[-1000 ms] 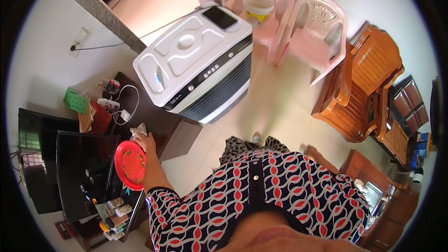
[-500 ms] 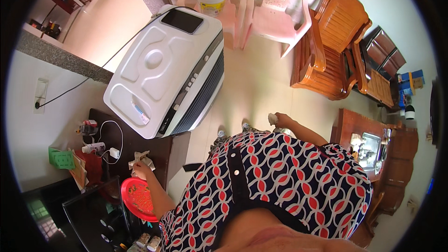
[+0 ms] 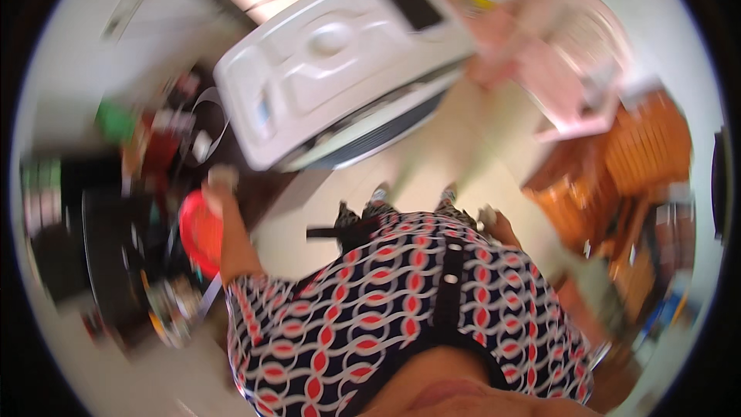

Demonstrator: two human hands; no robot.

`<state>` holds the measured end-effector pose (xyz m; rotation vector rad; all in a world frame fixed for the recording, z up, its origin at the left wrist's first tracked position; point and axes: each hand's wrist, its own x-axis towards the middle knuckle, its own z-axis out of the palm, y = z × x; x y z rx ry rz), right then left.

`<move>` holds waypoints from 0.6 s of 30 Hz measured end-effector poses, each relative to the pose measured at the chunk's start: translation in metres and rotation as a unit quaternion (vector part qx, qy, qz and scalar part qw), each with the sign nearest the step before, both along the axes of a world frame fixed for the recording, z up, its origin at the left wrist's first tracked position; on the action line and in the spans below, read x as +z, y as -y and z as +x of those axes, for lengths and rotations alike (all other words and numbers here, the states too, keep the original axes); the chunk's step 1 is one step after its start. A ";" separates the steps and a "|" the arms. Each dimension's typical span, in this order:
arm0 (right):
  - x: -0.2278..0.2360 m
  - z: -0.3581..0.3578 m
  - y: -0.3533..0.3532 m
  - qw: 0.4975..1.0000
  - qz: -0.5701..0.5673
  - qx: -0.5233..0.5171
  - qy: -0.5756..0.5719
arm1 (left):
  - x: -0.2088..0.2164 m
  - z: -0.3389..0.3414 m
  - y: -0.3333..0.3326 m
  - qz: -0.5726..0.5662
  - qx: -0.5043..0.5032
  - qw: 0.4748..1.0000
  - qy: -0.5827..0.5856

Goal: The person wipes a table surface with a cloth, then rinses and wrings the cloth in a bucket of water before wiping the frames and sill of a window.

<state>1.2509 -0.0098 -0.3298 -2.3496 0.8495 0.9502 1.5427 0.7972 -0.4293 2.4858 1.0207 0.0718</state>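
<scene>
At the far left, my left hand (image 3: 216, 197) is closed on a crumpled pale wad (image 3: 224, 176), cloth or paper; blur hides which. It is beside a red round tray (image 3: 201, 235) at the edge of the dark cabinet (image 3: 262, 199). On the other side of my body, my right hand (image 3: 505, 232) is low near my hip. Its fingers are closed round a small crumpled greyish-white wad (image 3: 486, 218), also cloth or paper.
A white air cooler (image 3: 340, 69) stands ahead, with a dark phone-like slab (image 3: 409, 1) and a small tube (image 3: 265, 104) on top. Pink plastic chairs (image 3: 567, 89) and a wooden armchair (image 3: 648, 143) are at the right. A black screen (image 3: 116, 255) stands left.
My view has swung right and is blurred. The left hand has lifted the crumpled wad off the cabinet. My right hand has come in closer to my body, still holding its wad.
</scene>
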 end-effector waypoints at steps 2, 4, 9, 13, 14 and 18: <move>-0.015 -0.026 0.009 0.999 0.052 0.012 0.006 | 0.023 0.008 -0.018 0.064 0.045 0.996 0.033; -0.013 -0.052 0.045 0.998 0.055 -0.028 -0.021 | 0.039 0.024 -0.019 0.084 0.058 0.982 0.161; -0.026 -0.078 0.144 0.989 0.066 -0.089 -0.099 | 0.055 -0.015 0.007 0.072 0.165 0.955 0.234; -0.010 -0.001 0.115 0.993 0.045 -0.110 -0.005 | 0.031 -0.054 0.077 0.031 0.136 0.981 0.136; -0.017 -0.005 0.138 0.994 0.011 -0.107 0.009 | 0.041 -0.061 0.140 -0.259 0.124 0.928 0.239; -0.034 0.081 0.079 0.994 -0.025 -0.099 -0.026 | 0.005 -0.088 0.242 -0.321 -0.030 0.946 -0.012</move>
